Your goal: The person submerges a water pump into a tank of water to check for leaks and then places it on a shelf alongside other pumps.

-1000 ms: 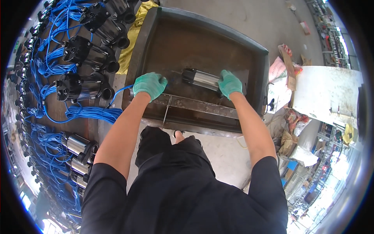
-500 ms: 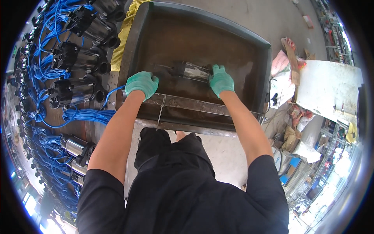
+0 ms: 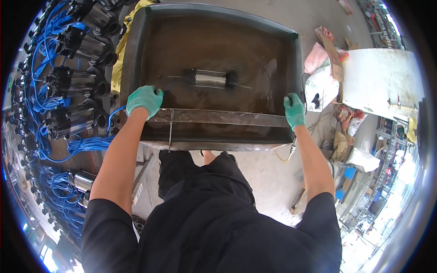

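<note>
A cylindrical pump with a shiny metal body (image 3: 210,78) and dark ends lies in murky brown water inside a large dark metal tank (image 3: 223,10). My left hand (image 3: 144,100), in a green glove, is closed at the tank's left side, by the end of a metal crossbar (image 3: 218,118). What its curled fingers hold is hidden. At the opposite side my right hand (image 3: 295,110), gloved alike, grips the tank's right rim close to the crossbar's other end. Neither hand touches the pump. A thin rod (image 3: 171,132) crosses the bar near my left hand.
Several black-ended pumps (image 3: 73,83) with coiled blue cables (image 3: 91,144) line the left side. Yellow cloth (image 3: 119,63) hangs beside the tank. To the right are sacks (image 3: 318,88), a wooden board (image 3: 331,54) and a white panel (image 3: 380,82). A hose (image 3: 287,157) hangs at the tank's near right corner.
My right hand has left the pump's end and moved right to the tank's rim. The pump now lies apart from both hands. My left hand stays at the tank's left side.
</note>
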Demonstrator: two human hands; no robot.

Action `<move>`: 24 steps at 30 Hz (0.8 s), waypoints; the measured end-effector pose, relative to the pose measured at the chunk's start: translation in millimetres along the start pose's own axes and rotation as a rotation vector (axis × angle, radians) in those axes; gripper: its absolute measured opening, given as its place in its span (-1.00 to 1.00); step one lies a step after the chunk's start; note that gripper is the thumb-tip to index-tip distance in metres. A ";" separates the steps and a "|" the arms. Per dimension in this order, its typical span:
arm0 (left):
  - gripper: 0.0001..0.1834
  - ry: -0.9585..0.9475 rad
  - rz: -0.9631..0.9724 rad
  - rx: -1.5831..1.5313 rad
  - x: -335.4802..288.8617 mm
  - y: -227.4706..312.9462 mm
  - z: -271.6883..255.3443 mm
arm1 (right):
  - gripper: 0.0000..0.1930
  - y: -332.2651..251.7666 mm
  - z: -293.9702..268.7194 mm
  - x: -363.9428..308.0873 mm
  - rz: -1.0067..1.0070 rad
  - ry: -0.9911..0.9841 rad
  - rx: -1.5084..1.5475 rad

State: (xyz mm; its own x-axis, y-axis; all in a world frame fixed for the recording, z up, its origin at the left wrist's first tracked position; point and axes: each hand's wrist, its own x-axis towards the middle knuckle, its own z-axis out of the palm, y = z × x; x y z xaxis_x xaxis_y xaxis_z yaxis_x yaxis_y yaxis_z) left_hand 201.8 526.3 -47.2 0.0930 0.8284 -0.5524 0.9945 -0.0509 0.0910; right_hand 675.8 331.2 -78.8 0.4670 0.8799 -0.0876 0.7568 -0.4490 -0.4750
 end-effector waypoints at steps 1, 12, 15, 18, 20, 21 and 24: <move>-0.56 0.001 0.008 0.004 -0.9 0.4 -0.1 | -0.75 2.7 4.0 0.3 0.063 -0.011 0.021; -0.57 0.048 -0.005 0.020 -3.1 2.2 -0.1 | -0.52 -36.0 2.7 5.2 0.302 -0.163 -0.292; -0.57 0.065 -0.008 0.040 -4.3 3.8 -0.8 | -0.54 -40.4 1.7 5.9 0.310 -0.192 -0.320; -0.56 0.042 -0.052 0.046 -5.4 7.1 -4.2 | -0.54 -44.0 -1.6 7.6 0.324 -0.241 -0.346; -0.56 0.021 -0.047 0.023 -6.2 9.2 -4.8 | -0.54 -45.6 -2.6 8.6 0.333 -0.266 -0.358; -0.56 0.023 -0.051 0.026 -6.4 8.6 -4.8 | -0.54 -45.9 -2.9 9.1 0.329 -0.268 -0.359; -0.56 0.042 -0.045 0.021 -4.3 7.5 -2.7 | -0.53 -45.4 -1.8 9.7 0.324 -0.275 -0.367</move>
State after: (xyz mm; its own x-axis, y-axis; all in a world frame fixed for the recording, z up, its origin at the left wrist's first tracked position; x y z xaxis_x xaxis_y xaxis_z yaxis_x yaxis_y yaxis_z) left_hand 208.8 523.9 -41.9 0.0468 0.8529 -0.5200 0.9985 -0.0245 0.0496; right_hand 646.8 359.8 -56.4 0.6033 0.6739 -0.4266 0.7268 -0.6847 -0.0539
